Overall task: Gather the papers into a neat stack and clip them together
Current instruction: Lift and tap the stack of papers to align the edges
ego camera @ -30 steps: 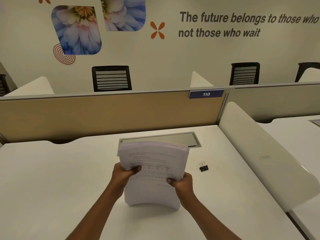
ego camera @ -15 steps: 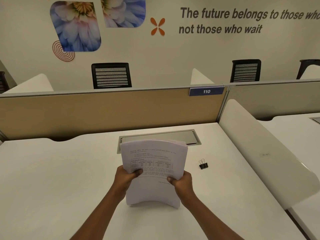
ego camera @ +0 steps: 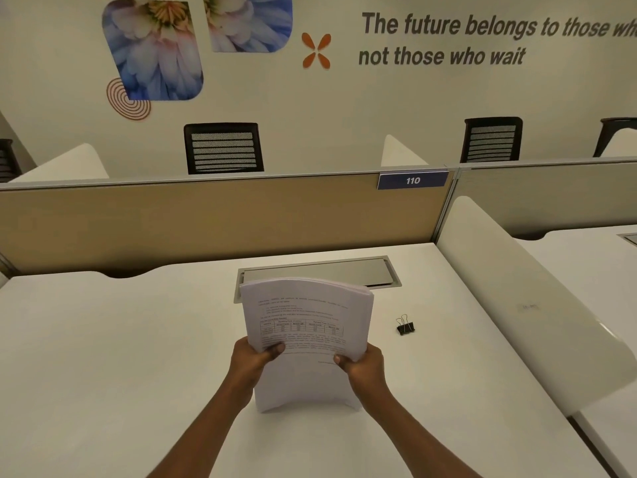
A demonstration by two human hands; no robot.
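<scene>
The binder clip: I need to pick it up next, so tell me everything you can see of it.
The binder clip is small, with a black body and two thin silvery wire handles that stand up from it. It looks like metal. It sits alone on the white desk, unused, to the right of the paper stack and apart from it, nearer the right hand than the left. Nothing touches it but the desk. Whether its jaws face toward or away is too small to tell.
</scene>
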